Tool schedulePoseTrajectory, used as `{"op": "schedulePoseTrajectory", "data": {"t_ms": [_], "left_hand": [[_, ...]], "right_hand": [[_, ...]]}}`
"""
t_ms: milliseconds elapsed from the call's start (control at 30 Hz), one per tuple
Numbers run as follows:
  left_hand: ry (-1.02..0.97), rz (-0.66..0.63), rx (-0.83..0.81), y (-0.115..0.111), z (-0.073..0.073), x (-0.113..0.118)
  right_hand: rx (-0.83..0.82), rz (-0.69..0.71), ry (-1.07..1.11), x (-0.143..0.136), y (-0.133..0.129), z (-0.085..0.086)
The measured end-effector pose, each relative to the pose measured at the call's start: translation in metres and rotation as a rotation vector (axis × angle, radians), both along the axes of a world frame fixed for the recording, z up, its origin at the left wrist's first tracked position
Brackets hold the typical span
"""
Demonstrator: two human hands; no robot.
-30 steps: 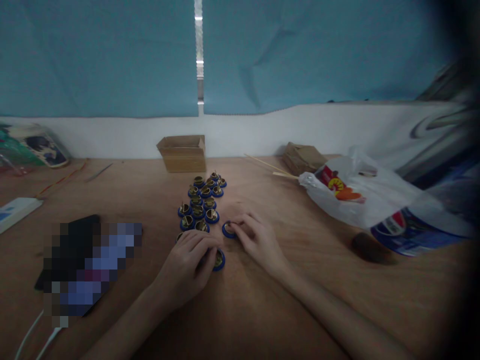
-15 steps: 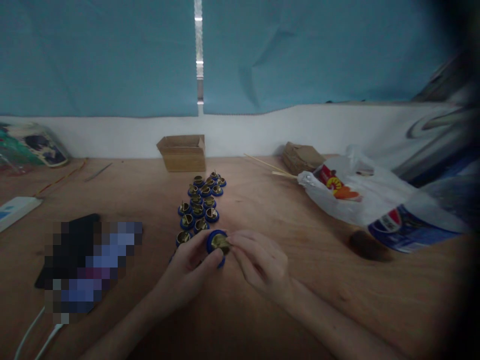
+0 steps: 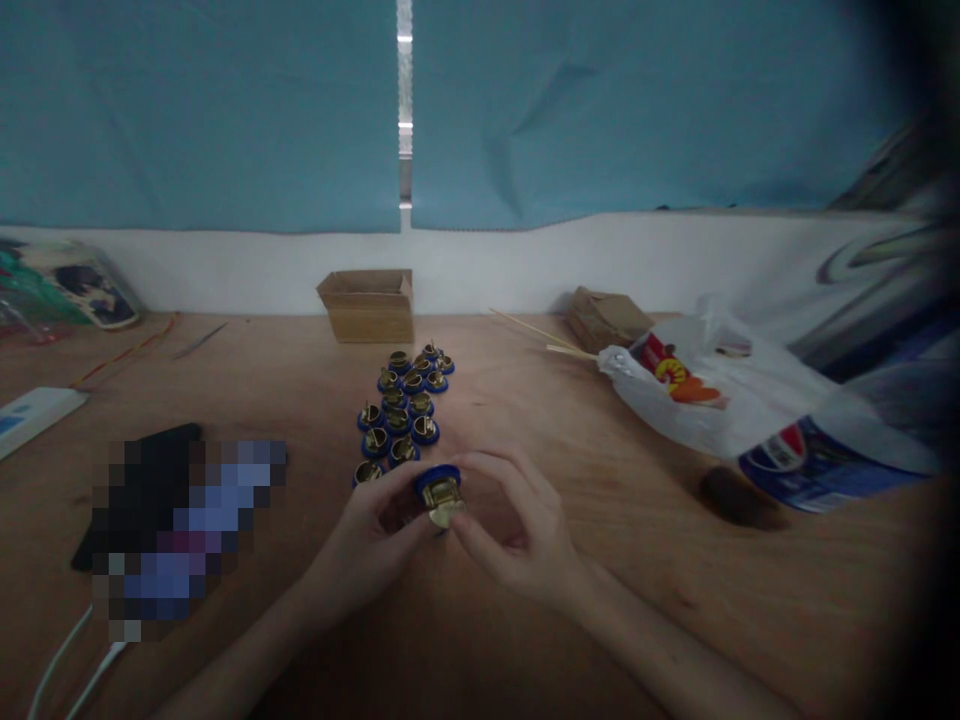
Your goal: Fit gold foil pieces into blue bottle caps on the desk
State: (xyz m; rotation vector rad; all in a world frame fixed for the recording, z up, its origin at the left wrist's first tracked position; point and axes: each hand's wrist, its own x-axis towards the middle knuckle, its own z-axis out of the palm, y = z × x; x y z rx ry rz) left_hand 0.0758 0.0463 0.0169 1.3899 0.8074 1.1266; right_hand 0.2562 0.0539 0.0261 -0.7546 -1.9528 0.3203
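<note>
Between my two hands is a blue-rimmed brass fitting (image 3: pixel 439 492), held up off the table; its exact kind I cannot make out. A brass flap on it sticks out toward me. My left hand (image 3: pixel 367 535) is closed around its left side, fingers behind and thumb near the flap. On the right, my right hand (image 3: pixel 525 525) pinches it, thumb against the flap and fingers curled over the far rim. Just beyond my hands, several like fittings (image 3: pixel 397 420) stand in a loose cluster, blue base down and brass part up.
An open cardboard box (image 3: pixel 371 315) stands by the wall. To the left lie a dark phone (image 3: pixel 142 490), a pixelated object with cables and a white power strip (image 3: pixel 37 420). At right are a plastic bag (image 3: pixel 705 420), a Pepsi bottle (image 3: pixel 810 460) and a brown package (image 3: pixel 607 318).
The brass flap has swung out toward me and down. My right hand has shifted from a fingertip pinch at the side to thumb on the flap, fingers over the rim.
</note>
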Motion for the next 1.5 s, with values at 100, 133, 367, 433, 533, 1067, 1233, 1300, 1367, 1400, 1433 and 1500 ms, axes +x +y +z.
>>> {"op": "schedulePoseTrajectory", "data": {"t_ms": [100,133,367,433,533,1067,1233,1300,1367,1400,1433,1500], "left_hand": [[0.006,-0.005,0.020,0.001,-0.002,-0.001],[0.015,0.003,0.028,0.001,-0.002,-0.002],[0.053,0.020,0.062,0.001,-0.001,-0.004],[0.045,0.003,0.075,0.001,-0.003,-0.006],[0.060,-0.049,0.102,0.001,-0.004,-0.008],[0.211,0.043,0.186,0.004,-0.007,-0.012],[0.241,0.056,0.197,0.005,-0.008,-0.013],[0.245,0.067,0.202,0.006,-0.009,-0.013],[0.248,0.076,0.212,0.005,-0.010,-0.013],[0.254,0.081,0.218,0.005,-0.011,-0.013],[0.258,0.090,0.226,0.005,-0.012,-0.013],[0.259,0.106,0.239,0.004,-0.013,-0.012]], "right_hand": [[-0.019,0.002,-0.034,-0.001,0.000,-0.001],[-0.030,0.000,-0.043,-0.001,0.000,-0.002],[-0.064,-0.011,-0.016,-0.003,0.001,-0.003],[-0.069,-0.017,-0.005,-0.004,0.000,-0.003],[-0.072,-0.025,0.008,-0.006,-0.001,-0.002],[-0.012,-0.050,0.035,-0.005,0.000,-0.003],[-0.067,-0.034,0.058,-0.007,0.000,-0.006],[-0.085,-0.029,0.064,-0.008,0.000,-0.007],[-0.089,-0.027,0.068,-0.008,0.000,-0.006],[-0.088,-0.024,0.071,-0.009,0.000,-0.006],[-0.085,-0.021,0.076,-0.009,0.000,-0.006],[-0.082,-0.009,0.081,-0.009,0.000,-0.006]]}}
